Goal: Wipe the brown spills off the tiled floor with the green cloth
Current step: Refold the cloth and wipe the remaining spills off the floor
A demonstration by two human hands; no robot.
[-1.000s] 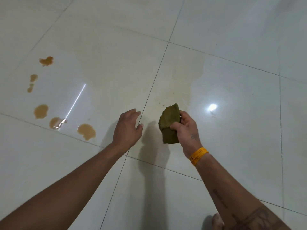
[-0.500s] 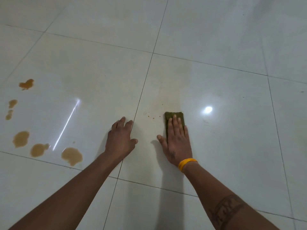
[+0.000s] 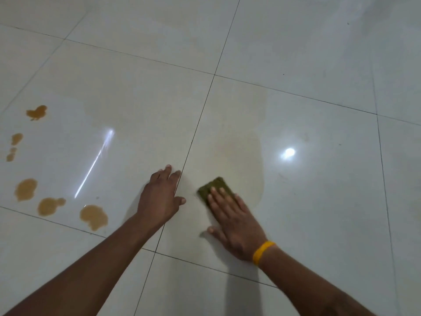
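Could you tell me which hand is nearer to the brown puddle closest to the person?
Left. The left hand lies flat just right of that puddle; the right hand presses the green cloth farther right.

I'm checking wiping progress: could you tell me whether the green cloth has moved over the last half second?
Yes. The green cloth has slid nearer the grout line.

left hand (image 3: 159,201) blocks the way (leftward) to brown spills (image 3: 93,217).
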